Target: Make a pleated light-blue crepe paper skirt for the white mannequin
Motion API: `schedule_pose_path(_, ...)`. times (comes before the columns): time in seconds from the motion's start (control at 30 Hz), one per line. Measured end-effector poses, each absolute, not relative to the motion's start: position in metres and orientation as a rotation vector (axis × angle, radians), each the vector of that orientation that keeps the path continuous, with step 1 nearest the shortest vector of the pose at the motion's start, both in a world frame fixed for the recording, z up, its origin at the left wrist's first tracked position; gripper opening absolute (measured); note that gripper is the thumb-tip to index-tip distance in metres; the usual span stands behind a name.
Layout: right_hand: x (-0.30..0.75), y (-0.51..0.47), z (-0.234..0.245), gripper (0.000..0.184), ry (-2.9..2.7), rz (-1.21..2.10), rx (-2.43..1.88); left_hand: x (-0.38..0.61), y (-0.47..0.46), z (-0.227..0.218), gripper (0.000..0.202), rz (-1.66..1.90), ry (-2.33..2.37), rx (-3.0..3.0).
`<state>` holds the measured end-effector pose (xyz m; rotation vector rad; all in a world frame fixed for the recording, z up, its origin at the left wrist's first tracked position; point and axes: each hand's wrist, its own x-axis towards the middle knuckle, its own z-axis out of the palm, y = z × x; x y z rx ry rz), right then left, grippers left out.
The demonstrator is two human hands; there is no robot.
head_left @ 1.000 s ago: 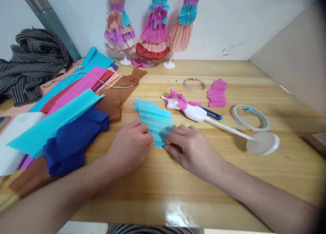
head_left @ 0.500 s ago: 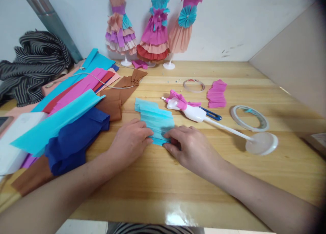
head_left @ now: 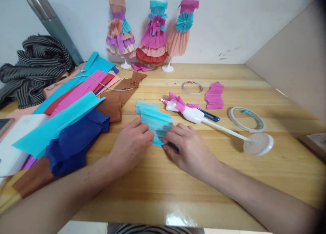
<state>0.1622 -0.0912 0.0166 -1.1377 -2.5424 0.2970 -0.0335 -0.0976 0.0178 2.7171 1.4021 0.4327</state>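
A strip of pleated light-blue crepe paper (head_left: pixel 152 118) lies on the wooden table (head_left: pixel 158 179). My left hand (head_left: pixel 131 144) pinches its near end from the left, fingers curled. From the right, my right hand (head_left: pixel 189 149) pinches the same end, fingers closed on the folds. Just beyond my right hand lies a white doll stand (head_left: pixel 193 113) on its side, with a pink paper piece (head_left: pixel 178 101) wrapped round its top and its round base (head_left: pixel 257 144) to the right.
Stacked crepe sheets (head_left: pixel 71 108) in blue, pink, red and brown fill the left. Three paper-dressed mannequins (head_left: pixel 152 34) stand at the back wall. Two tape rolls (head_left: pixel 246 118), a pleated pink piece (head_left: pixel 214 95), blue-handled scissors (head_left: pixel 210 116) and striped cloth (head_left: pixel 35 64) lie around.
Both hands have drawn the near end of the blue paper tighter, gathering its pleats into a narrower bunch. The view has tilted down slightly.
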Motion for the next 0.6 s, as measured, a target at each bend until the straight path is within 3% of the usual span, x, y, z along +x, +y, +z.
schedule_pose_path(0.17, 0.165, -0.089, 0.014, 0.009, -2.51, 0.371, -1.119, -0.039, -0.09, 0.019, 0.008, 0.38, 1.309, 2.69)
schedule_pose_path(0.5, 0.167, -0.086, 0.016, 0.013, -2.475, 0.509, -1.109, -0.063, -0.068, 0.029, 0.016, 0.362, 1.16, 2.463)
schedule_pose_path(0.6, 0.167, -0.086, 0.016, 0.014, -2.468, 0.493, -1.111, -0.079, -0.061, 0.035, 0.009, 0.312, 1.25, 2.472)
